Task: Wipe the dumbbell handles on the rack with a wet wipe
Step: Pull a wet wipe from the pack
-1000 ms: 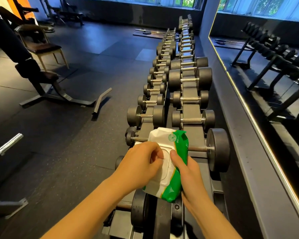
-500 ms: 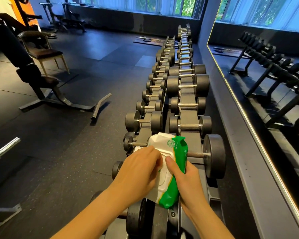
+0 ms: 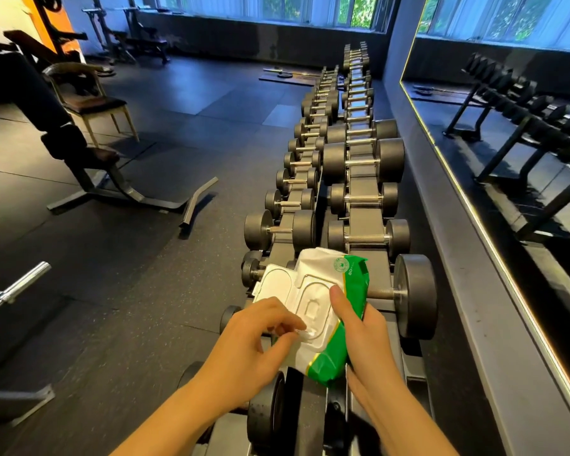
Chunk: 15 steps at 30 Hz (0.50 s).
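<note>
- A gym room with a dark, speckled rubber floor (image 3: 129, 307), matte and laid in large tiles.
- Nearest, the right hand (image 3: 367, 343) grips a soft, crinkled wipe pack (image 3: 349, 281) of white and green plastic. The thumb presses on its front and the fingers wrap behind.
- The left hand (image 3: 250, 340) is curled, with thumb and forefinger pinching at the pack's oval opening; what they pinch is too small to tell.
- The pack's rigid white lid (image 3: 275, 284) stands flipped open.
- The pack is held over the dumbbell rack (image 3: 362, 212), a long, two-row frame of dark metal.
- Round black dumbbells (image 3: 415, 294) with steel handles (image 3: 369, 240) rest in its cradles, receding toward the windows (image 3: 277, 8).
- A mirror (image 3: 507, 143) lines the right wall, and a padded bench (image 3: 79, 156) stands to the left.
</note>
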Each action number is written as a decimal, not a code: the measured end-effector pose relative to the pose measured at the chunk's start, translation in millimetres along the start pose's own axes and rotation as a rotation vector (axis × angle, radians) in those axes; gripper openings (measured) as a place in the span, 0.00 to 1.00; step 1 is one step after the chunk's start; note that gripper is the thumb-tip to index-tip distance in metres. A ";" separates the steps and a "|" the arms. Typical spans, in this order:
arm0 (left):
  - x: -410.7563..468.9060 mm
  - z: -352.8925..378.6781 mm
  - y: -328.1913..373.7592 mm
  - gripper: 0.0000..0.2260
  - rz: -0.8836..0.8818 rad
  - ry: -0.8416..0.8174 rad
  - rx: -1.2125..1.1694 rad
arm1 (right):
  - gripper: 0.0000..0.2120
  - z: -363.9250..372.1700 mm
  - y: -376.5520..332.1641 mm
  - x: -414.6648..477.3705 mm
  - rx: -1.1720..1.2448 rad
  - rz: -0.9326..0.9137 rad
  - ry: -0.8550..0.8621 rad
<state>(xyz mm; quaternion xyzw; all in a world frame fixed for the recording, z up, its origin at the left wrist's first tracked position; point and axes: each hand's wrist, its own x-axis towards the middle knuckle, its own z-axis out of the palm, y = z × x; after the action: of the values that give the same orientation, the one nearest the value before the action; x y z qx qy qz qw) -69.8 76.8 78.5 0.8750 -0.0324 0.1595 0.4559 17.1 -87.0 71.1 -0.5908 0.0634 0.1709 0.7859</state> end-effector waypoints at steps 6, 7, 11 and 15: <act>10.2 -0.3 12.9 0.02 -0.134 0.110 -0.050 | 0.15 7.5 -2.2 -6.5 -0.060 -0.082 -0.031; 11.9 -0.1 12.8 0.03 -0.152 0.113 -0.031 | 0.14 8.3 -2.0 -7.4 -0.076 -0.099 -0.040; 14.4 -3.7 14.7 0.05 -0.139 0.002 0.135 | 0.17 11.1 1.3 -8.9 -0.154 -0.169 -0.050; 15.2 -7.0 15.7 0.05 -0.128 -0.031 0.238 | 0.20 11.5 3.3 -11.4 -0.186 -0.185 -0.066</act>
<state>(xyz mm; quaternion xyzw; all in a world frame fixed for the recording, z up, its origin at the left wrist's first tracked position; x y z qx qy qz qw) -60.4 74.7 99.3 0.9257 0.0356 0.1191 0.3574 4.1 -77.5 74.9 -0.6585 -0.0333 0.1222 0.7418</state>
